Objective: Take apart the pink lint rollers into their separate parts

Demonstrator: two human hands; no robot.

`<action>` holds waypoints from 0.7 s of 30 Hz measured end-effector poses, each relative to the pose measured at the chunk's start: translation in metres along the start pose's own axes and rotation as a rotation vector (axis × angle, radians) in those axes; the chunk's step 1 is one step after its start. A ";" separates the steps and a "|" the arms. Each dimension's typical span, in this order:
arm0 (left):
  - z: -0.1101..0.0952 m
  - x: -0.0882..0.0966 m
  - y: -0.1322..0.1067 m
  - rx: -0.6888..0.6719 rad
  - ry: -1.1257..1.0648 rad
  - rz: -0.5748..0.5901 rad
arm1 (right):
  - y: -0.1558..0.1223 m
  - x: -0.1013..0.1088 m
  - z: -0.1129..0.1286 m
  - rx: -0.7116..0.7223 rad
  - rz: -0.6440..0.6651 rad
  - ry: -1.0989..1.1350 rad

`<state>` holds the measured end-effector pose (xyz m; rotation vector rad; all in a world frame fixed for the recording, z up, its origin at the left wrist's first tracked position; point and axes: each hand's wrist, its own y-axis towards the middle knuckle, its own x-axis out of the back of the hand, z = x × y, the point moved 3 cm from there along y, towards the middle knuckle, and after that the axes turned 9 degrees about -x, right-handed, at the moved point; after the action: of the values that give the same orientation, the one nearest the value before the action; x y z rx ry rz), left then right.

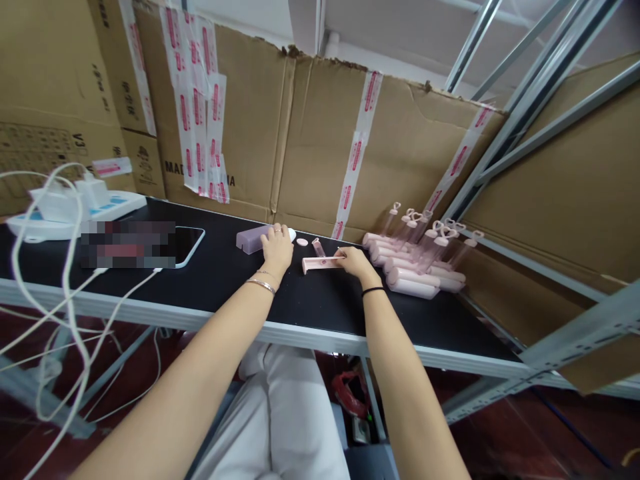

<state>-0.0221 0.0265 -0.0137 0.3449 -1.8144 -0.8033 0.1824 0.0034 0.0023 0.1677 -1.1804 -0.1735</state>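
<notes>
Right hand (356, 261) pinched closed on the right end of a pink holder (320, 264); the holder sticks out to that hand's left, above the black surface (320, 313). Left hand (278, 249) curled over the right end of a purple block (249, 241), white piece (292, 234) at its fingers; can't tell if it grips either. Pink disc (302, 243) and small clear tube (319, 249) lie between the hands. Pink cases (413, 280) grouped right of the right hand.
</notes>
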 end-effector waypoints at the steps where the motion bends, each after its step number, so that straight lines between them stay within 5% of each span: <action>1: -0.001 -0.001 0.001 -0.097 -0.027 0.011 | 0.000 0.001 -0.001 0.005 -0.013 0.004; 5: -0.011 -0.013 0.009 -0.511 -0.115 0.179 | -0.001 0.001 -0.007 -0.069 -0.017 -0.006; 7: -0.014 -0.021 0.016 -0.589 -0.136 0.250 | -0.004 0.000 -0.008 -0.097 0.023 -0.014; 12: -0.012 -0.034 0.032 -0.540 -0.061 0.331 | -0.008 -0.002 -0.006 -0.090 0.102 -0.016; 19: -0.022 -0.022 0.036 -0.477 0.138 0.155 | 0.001 0.001 -0.024 -0.121 0.152 -0.021; 21: -0.034 -0.018 0.033 -0.473 0.023 0.282 | 0.004 0.004 -0.033 -0.159 0.114 -0.058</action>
<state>0.0205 0.0486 0.0026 -0.2021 -1.5465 -0.9864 0.2145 0.0076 -0.0053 -0.0448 -1.2254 -0.1718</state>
